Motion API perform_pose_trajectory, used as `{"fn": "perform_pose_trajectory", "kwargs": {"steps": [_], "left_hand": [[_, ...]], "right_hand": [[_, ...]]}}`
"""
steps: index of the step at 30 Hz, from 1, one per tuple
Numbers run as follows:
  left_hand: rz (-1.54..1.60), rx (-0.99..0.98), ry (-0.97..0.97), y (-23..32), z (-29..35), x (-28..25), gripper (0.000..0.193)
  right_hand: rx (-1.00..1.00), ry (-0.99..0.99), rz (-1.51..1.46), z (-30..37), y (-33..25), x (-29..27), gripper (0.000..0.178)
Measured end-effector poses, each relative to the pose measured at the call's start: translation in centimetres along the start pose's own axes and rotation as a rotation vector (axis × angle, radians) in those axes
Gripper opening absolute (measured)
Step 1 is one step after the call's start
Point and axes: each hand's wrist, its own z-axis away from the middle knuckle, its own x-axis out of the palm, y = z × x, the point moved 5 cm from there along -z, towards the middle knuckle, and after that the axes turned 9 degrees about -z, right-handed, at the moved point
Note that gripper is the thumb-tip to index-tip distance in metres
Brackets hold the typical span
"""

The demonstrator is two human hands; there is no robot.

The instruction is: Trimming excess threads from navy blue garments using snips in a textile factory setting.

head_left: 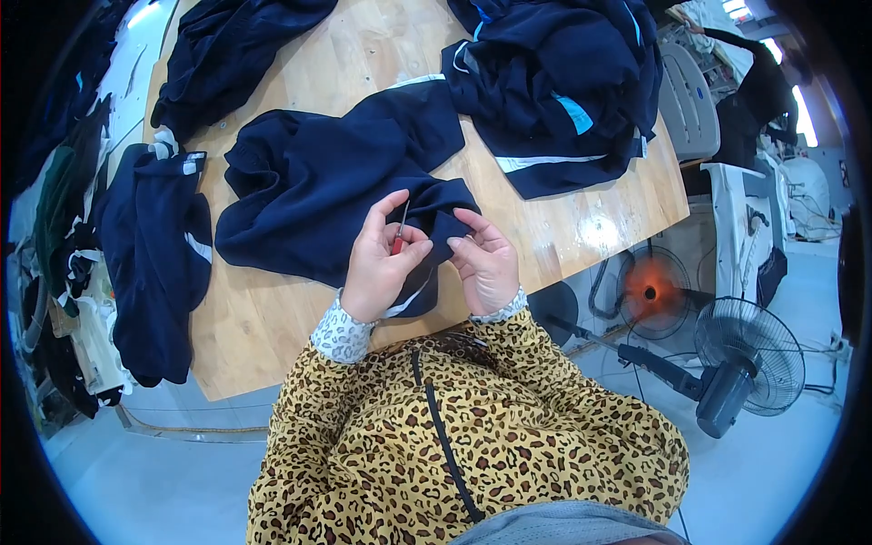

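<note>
A navy garment (pixel 318 182) lies spread and rumpled on the table in front of me. My left hand (pixel 380 263) is closed around a small red-handled tool (pixel 397 244) with a thin metal tip pointing away from me; its exact kind is too small to tell. The hand rests over the garment's near part, index finger stretched up beside the tip. To its right, my right hand (pixel 490 268) has its thumb and fingers bent at the garment's right edge, pinching the cloth there. A light strip shows along the garment's near edge, below my hands.
Another folded navy garment (pixel 154 254) hangs over the table's left edge. A navy heap with light-blue patches (pixel 563 91) lies at the far right, more dark cloth (pixel 232 64) at the far left. Beyond the wooden tabletop (pixel 245 336) stand a fan (pixel 749 354), a glowing heater-like round unit (pixel 649 292) and a chair (pixel 688 100).
</note>
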Motion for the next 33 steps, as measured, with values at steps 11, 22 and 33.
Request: {"fn": "perform_pose_trajectory", "kwargs": {"steps": [11,22,33], "left_hand": [[-0.116,0.118,0.096,-1.1,-0.4,-0.8,0.055],[-0.867,0.738,0.241,2.4,1.1,1.7,0.055],[0.065,0.069,0.061,1.2,0.1,-1.2,0.053]], "right_hand": [[0.0,-0.026,0.0,0.0,0.0,0.4,0.043],[-0.082,-0.042,0.125,0.2,-0.2,0.7,0.045],[0.008,-0.024,0.017,0.2,-0.6,0.6,0.045]]}}
